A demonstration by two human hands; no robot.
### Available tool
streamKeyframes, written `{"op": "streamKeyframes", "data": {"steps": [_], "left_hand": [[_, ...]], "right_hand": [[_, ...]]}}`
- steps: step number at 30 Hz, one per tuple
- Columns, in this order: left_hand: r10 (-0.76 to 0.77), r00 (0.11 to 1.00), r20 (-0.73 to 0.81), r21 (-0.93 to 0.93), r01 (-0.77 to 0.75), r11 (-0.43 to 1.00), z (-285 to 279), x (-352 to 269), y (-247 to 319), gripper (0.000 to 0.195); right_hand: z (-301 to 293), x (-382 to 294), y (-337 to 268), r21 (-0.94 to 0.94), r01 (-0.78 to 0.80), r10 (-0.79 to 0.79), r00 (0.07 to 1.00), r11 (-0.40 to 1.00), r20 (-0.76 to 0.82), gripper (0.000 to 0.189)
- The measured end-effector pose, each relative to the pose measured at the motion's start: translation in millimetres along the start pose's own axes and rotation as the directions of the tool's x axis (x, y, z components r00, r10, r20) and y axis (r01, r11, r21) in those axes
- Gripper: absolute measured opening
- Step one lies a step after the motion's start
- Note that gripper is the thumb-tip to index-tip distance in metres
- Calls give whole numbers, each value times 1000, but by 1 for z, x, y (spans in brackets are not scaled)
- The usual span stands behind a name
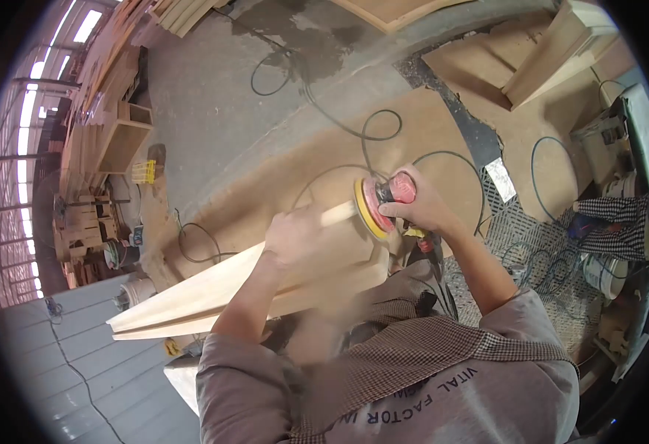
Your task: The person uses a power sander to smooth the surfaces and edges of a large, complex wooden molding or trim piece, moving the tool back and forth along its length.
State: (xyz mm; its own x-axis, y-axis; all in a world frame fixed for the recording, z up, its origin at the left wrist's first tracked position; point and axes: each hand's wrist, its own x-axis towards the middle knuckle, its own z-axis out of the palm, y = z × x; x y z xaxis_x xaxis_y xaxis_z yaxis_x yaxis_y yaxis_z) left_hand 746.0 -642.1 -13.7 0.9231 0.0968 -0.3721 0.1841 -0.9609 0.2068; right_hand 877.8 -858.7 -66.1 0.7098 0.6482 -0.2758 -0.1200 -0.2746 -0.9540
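Note:
My right hand [421,205] is wrapped around the red body of a round orbital sander [370,208]. The sander is tilted on its side, its yellow-rimmed pad facing left. Before me lies a long pale wooden workpiece [191,297] with a groove along its side, slanting from lower left up towards the middle. My left hand [294,236] grips its upper edge, the fingers blurred and partly hidden. Between that hand and the pad, a narrow pale wooden edge [338,214] shows, its end at or very near the pad; contact cannot be made out.
A thin dark hose [383,123] loops over the brown floor sheet [424,125] and concrete. Wooden box-like pieces [122,144] are stacked at left, with a yellow basket [144,171] close by. An upright wooden piece [555,55] stands upper right. Buckets [605,276] and a checked cloth [613,222] are at right.

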Motion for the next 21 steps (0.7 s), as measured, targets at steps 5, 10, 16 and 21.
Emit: {"op": "streamKeyframes", "data": {"steps": [5,10,16,21], "left_hand": [[184,852,-490,8,-207,978,18,-17,-10,47],[-86,799,-595,93,175,980,45,-97,-106,58],[-152,687,-711,119,330,937,60,-116,-151,68],[-170,721,-672,118,330,937,60,-112,-154,73]], "right_hand": [[11,-18,-75,-420,149,-137,989,895,58,58],[49,-29,-108,-782,178,-166,981,598,96,55],[129,-17,-78,-762,573,-599,736,302,316,32],[175,-18,-93,-717,681,-657,611,150,442,30]]}}
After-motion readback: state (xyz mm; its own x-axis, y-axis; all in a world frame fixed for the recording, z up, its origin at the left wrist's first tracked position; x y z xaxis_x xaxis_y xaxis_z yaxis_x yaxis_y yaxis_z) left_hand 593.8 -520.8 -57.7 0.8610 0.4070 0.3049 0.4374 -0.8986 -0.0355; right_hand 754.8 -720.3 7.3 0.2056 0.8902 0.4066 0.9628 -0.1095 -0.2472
